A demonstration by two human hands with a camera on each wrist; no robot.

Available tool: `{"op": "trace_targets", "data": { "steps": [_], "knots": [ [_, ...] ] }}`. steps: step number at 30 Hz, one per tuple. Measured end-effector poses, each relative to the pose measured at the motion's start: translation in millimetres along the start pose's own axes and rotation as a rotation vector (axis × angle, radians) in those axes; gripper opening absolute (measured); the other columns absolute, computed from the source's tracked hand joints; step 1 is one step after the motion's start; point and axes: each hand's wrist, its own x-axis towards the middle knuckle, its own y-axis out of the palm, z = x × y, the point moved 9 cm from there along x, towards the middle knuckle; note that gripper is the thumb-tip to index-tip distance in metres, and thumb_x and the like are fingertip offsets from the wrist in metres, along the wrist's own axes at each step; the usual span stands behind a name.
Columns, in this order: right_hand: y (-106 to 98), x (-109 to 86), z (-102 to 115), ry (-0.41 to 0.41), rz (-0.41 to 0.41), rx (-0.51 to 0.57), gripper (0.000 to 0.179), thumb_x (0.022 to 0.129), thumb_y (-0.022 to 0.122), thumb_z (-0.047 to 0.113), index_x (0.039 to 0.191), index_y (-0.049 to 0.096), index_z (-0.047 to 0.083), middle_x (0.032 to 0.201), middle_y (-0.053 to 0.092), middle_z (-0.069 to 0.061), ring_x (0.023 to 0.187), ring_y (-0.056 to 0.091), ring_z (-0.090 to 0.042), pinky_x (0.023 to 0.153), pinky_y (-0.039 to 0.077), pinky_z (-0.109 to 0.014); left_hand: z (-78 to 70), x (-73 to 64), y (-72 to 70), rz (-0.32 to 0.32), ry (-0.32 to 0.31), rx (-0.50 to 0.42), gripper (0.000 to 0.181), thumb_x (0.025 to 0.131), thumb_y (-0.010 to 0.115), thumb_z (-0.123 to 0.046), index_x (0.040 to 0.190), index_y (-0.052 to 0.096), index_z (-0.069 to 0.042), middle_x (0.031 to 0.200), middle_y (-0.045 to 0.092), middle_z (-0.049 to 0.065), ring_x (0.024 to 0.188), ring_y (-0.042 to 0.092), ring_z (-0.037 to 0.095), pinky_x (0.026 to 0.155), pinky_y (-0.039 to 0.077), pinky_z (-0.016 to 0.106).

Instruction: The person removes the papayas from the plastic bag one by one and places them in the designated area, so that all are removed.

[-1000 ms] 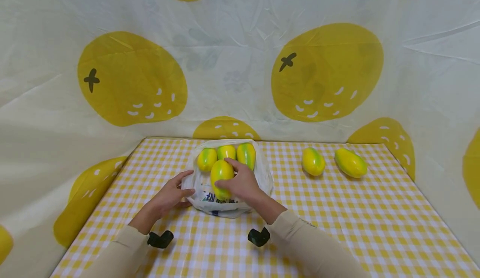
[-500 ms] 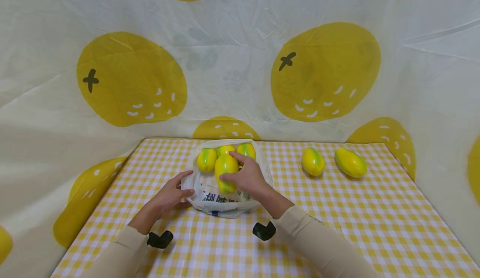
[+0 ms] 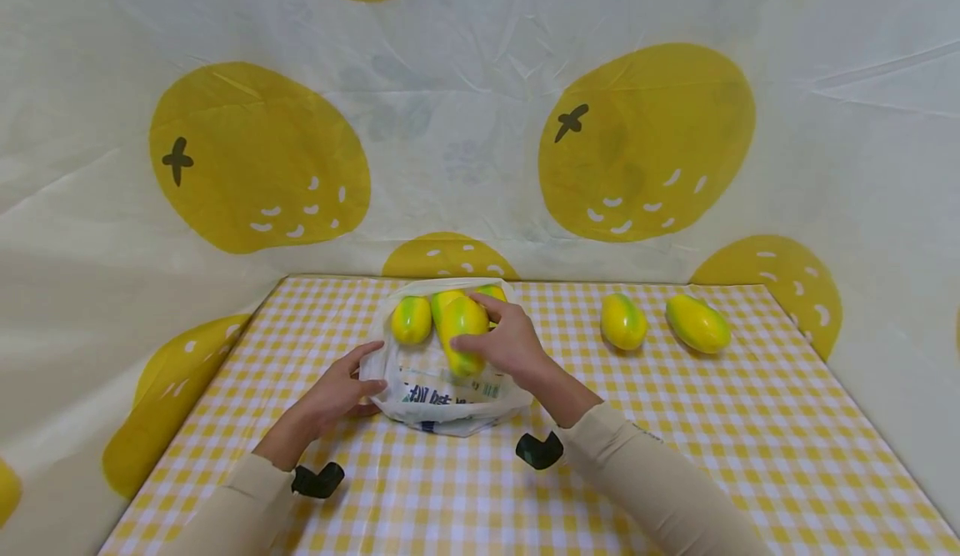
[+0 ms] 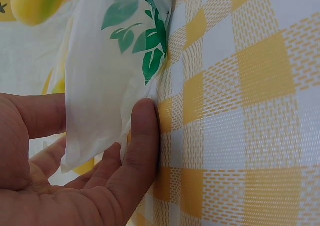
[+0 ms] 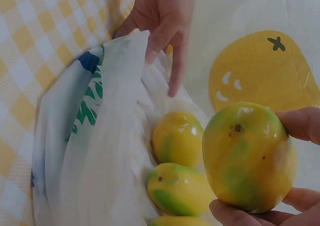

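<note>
A white plastic bag point(image 3: 450, 413) with printed characters lies with its mouth towards me in the head view. My left hand point(image 3: 333, 393) holds the bag's left rim, and the left wrist view shows fingers on both sides of the bag wall point(image 4: 100, 85). Between thumb and fingers, my right hand point(image 3: 513, 343) grips a yellow-green mango point(image 3: 465, 331) at the bag's opening. Behind it inside the bag sit a left mango point(image 3: 412, 320), a middle one partly covered, and a right mango point(image 3: 492, 291) mostly hidden by the hand. The right wrist view shows the gripped mango point(image 5: 247, 158) raised beside the others.
Two more mangoes, one upright-looking point(image 3: 623, 323) and one slanted point(image 3: 697, 323), lie on the checked tablecloth point(image 3: 750, 439) to the right of the bag. A fruit-printed curtain point(image 3: 457, 122) rises behind the table and along its sides.
My right hand has carried the gripped mango rightward and slightly away from me, and it now covers more of the right mango. The left hand keeps its place at the bag rim.
</note>
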Motion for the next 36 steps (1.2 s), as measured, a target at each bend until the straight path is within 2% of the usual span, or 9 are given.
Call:
{"op": "trace_targets", "data": {
  "steps": [7,15,20,27,36],
  "knots": [
    [-11,1.9,-1,0.014,-0.004,0.001,0.079,0.083,0.086,0.019,0.155,0.052,0.019,0.15,0.06,-0.014,0.124,0.063,-0.031,0.099,0.059,-0.044,-1.2,-0.9,0.3,0.002,0.002,-0.004,0.075,0.102,0.061,-0.003,0.165,0.026,-0.022,0.165,0.033,0.021,0.133,0.051,0.034,0.088,0.061,0.04],
    [-23,1.7,-3,0.011,0.007,0.035,0.078,0.086,0.084,0.016,0.156,0.05,0.019,0.153,0.055,-0.017,0.127,0.064,-0.033,0.095,0.061,-0.041,-1.9,-0.5,-0.3,-0.004,-0.013,0.031,0.076,0.102,0.063,-0.005,0.166,0.026,-0.023,0.165,0.032,0.021,0.13,0.052,0.033,0.088,0.061,0.04],
    [-30,2.4,-6,0.029,0.001,0.023,0.08,0.086,0.084,0.018,0.158,0.047,0.021,0.157,0.051,-0.017,0.135,0.059,-0.034,0.101,0.058,-0.045,-1.8,-1.2,-0.6,-0.006,-0.013,0.025,0.075,0.102,0.063,-0.004,0.165,0.027,-0.023,0.165,0.033,0.021,0.129,0.052,0.033,0.087,0.061,0.04],
    [-38,4.7,-6,0.009,0.009,0.024,0.081,0.087,0.083,0.016,0.159,0.045,0.017,0.157,0.05,-0.02,0.133,0.059,-0.036,0.099,0.059,-0.044,-2.4,-1.5,-1.0,0.003,0.016,0.012,0.074,0.102,0.061,-0.004,0.165,0.027,-0.022,0.163,0.036,0.021,0.126,0.055,0.03,0.087,0.06,0.037],
    [-49,4.5,-7,0.017,-0.01,0.022,0.08,0.087,0.083,0.015,0.158,0.046,0.016,0.157,0.05,-0.02,0.13,0.062,-0.036,0.099,0.059,-0.045,-1.2,-1.4,-0.5,0.004,0.005,0.018,0.075,0.102,0.062,-0.005,0.165,0.027,-0.023,0.162,0.037,0.02,0.124,0.056,0.029,0.086,0.061,0.038]
  ]
}}
